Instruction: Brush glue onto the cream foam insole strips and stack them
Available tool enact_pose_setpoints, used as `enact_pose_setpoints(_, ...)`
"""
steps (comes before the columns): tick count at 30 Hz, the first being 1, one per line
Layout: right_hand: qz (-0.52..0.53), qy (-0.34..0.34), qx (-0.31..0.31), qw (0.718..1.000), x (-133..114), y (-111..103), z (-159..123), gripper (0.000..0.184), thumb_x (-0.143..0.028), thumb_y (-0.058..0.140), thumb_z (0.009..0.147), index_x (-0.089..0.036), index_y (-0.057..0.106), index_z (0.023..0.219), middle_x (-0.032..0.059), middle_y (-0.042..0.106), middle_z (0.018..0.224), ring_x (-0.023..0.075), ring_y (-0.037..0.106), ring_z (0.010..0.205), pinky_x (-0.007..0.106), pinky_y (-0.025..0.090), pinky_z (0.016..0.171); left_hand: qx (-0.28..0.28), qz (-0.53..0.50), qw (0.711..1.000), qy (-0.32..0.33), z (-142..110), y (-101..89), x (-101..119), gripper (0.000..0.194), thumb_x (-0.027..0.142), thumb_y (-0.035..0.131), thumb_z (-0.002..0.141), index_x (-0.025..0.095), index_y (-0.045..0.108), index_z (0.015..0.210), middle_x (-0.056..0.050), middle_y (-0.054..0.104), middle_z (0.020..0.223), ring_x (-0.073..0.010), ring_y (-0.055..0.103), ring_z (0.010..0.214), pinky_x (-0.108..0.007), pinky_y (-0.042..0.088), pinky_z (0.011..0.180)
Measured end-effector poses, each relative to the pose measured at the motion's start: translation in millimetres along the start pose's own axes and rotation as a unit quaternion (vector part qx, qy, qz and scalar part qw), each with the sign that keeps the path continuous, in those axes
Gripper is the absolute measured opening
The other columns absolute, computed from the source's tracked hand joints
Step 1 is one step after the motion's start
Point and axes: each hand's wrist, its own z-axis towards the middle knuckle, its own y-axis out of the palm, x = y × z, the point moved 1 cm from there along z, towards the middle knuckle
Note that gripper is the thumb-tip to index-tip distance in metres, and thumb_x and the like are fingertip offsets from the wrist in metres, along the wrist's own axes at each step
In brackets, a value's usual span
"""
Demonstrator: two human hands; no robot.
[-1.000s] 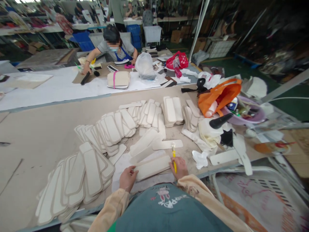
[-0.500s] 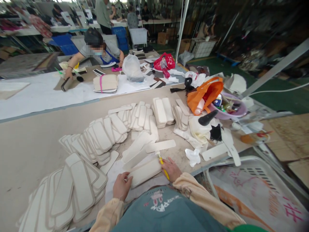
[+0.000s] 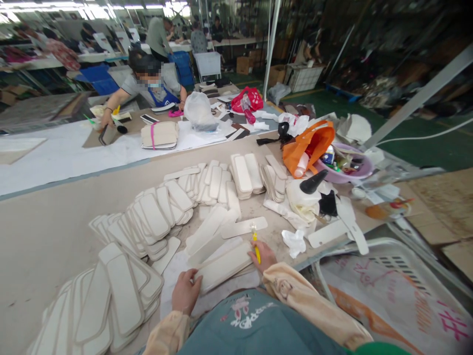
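Note:
A small stack of off-white strips with rounded ends (image 3: 225, 266) lies in front of me on white paper. My left hand (image 3: 186, 292) grips the stack's left end, fingers bent against its edge. In my right hand (image 3: 263, 256) is a brush with a yellow handle (image 3: 257, 252), its pale, whitish tip pointing away from me. The right fingers are closed round the handle beside the stack's right end. Just beyond the brush tip lies a single off-white strip (image 3: 242, 227). More loose strips (image 3: 209, 229) overlap behind the stack.
Fanned piles of strips (image 3: 123, 296) spread along the left and back. To the right are crumpled white paper (image 3: 293, 242), an orange bag (image 3: 310, 148) and a purple basin (image 3: 354, 172). A co-worker (image 3: 148, 84) sits across the table. A white basket (image 3: 391, 261) stands below right.
The view has swung to the right. The brush tilted left over the stack's right end half a second ago and now stands straighter, off the stack. My left hand keeps its place at the stack.

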Motion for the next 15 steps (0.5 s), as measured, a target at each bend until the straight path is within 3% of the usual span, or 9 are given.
enact_pose_setpoints(10, 0.095, 0.054, 0.021, 0.994, -17.7, -11.4, 6.6, 0.022, -0.022, 0.058, 0.071, -0.024, 0.045, 0.089, 0.0034, 0.061, 0.088, 0.0215, 0.060, 0.082, 0.038, 0.049, 0.078, 0.008, 0.016, 0.999, 0.027, -0.4, -0.9, 2.3, 0.028, 0.033, 0.045, 0.082, 0.018, 0.061, 0.099, -0.006, 0.057, 0.091, -0.0166, 0.060, 0.073, -0.031, 0.047, 0.075)
enact_pose_setpoints(15, 0.178, 0.059, 0.013, 0.982, -47.7, -20.0, 12.4, 0.026, -0.025, 0.055, 0.074, -0.026, 0.037, 0.092, 0.0028, 0.061, 0.099, 0.0148, 0.060, 0.066, 0.031, 0.052, 0.063, 0.058, -0.011, 0.993, 0.099, 1.4, -8.9, 8.7, 0.031, 0.030, 0.051, 0.077, 0.017, 0.061, 0.104, -0.011, 0.059, 0.104, -0.0247, 0.057, 0.101, -0.040, 0.043, 0.094)
